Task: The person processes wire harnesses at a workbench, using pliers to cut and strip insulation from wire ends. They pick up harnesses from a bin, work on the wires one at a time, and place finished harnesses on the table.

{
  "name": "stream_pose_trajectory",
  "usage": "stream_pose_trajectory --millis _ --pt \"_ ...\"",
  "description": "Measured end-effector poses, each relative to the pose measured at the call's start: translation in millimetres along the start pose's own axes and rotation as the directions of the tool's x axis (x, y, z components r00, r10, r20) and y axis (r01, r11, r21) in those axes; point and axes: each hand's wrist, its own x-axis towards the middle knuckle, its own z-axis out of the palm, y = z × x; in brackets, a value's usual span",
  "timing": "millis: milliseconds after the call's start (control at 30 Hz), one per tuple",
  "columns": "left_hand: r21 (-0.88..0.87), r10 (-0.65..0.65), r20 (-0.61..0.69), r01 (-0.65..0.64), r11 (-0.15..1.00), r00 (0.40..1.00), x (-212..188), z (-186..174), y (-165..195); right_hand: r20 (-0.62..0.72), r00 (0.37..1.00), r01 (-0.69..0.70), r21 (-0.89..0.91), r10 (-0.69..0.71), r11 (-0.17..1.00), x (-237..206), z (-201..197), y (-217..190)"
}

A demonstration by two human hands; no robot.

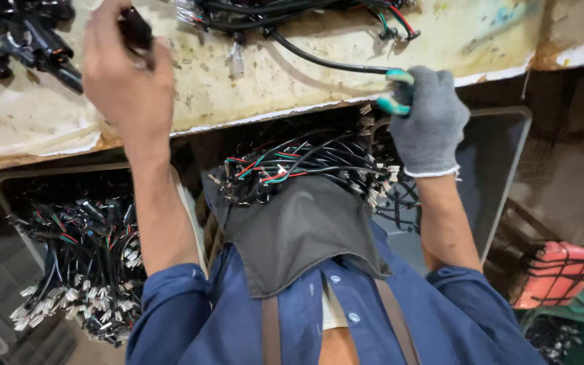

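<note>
1. Ok, left hand (126,74) is bare, up over the bench (251,88), fingers closed round a small black connector (135,28) at the top edge of view.
2. Right hand (427,118) wears a grey glove and is closed on a teal-handled tool (395,91); can't tell what kind, the head is hidden in the fist.
3. Black cable (326,62) lies on the bench, runs from a wire bundle (292,13) at the top down to the teal tool, touching it.
4. More black connectors (25,44) sit at the bench's top left, just beside the left hand.
5. Below the bench edge: a grey tray (501,135) under the right forearm, holding a harness pile (312,165) with black, red and green wires and white terminals.
6. Second pile (79,263) in a tray left of the left forearm, same kind of wires.
7. Red crate (559,270) on the floor at far right, well apart from both hands.
</note>
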Motion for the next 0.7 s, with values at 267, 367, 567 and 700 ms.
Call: stream_pose_trajectory --millis 267,367,567,700 --pt "-0.774 -0.142 0.633 0.618 -0.138 0.761 -49.0 -7.8 95.6 0.168 0.986 0.005 0.056 -0.015 0.998 42.0 -20.2 -6.1" --pt "-0.762 0.090 0.645 0.633 0.136 0.758 -69.4 -3.9 122.0 0.075 0.997 -0.027 0.372 -0.001 0.928 54.1 -38.1 -30.2" --pt "-0.681 0.213 0.725 0.633 0.369 0.655 -83.4 -1.5 121.3 0.838 0.502 0.236 0.105 -0.214 0.966 26.5 -56.1 -61.7" --pt "-0.660 0.207 0.729 0.591 0.463 0.652 -78.2 -5.4 124.7 0.246 0.797 0.309 0.618 -0.551 0.723 24.7 -44.4 -58.2"
